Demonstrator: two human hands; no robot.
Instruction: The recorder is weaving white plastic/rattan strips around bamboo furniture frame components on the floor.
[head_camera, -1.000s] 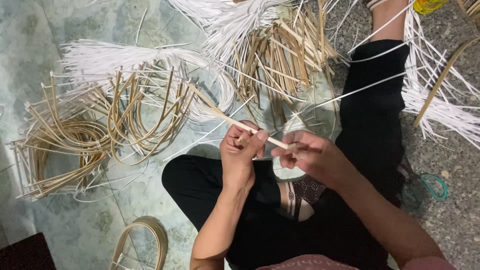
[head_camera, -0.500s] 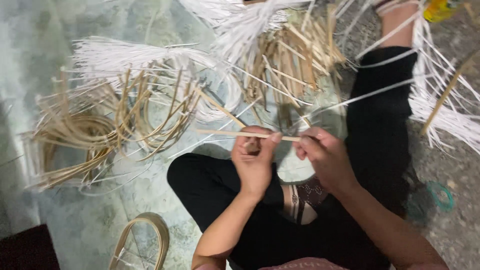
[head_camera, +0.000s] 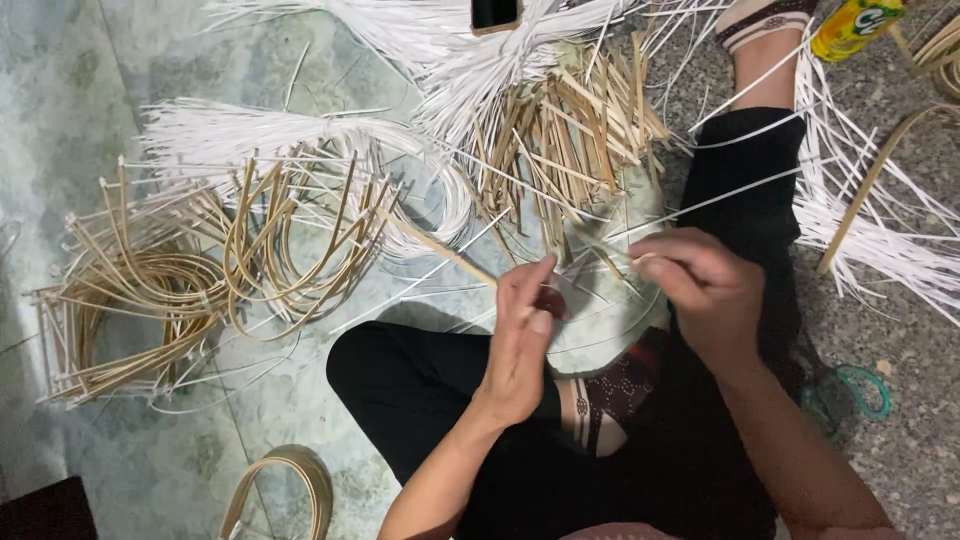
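Seated mid-frame, the left hand (head_camera: 522, 335) pinches a tan cane strip (head_camera: 440, 247) while the right hand (head_camera: 700, 285) pinches white strands (head_camera: 700, 205); finished bent cane hoops (head_camera: 200, 270) pile at left, loose tan splints (head_camera: 560, 130) wait above.

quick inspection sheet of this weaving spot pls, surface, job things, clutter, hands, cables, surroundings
surface: pale mottled floor on the left, grey speckled ground on the right.
job's things: tan cane strip runs slanting to the left hand; thin white strand leads to the right hand.
clutter: curved tan strips pile; white strand bundles; straight tan strips heap; cane hoop; yellow bottle; green-handled scissors.
grippers: both hands bare, fingers pinched on the strips, above the black-trousered lap.
cables: nothing seen.
surroundings: sandalled foot at top; no other person seen.
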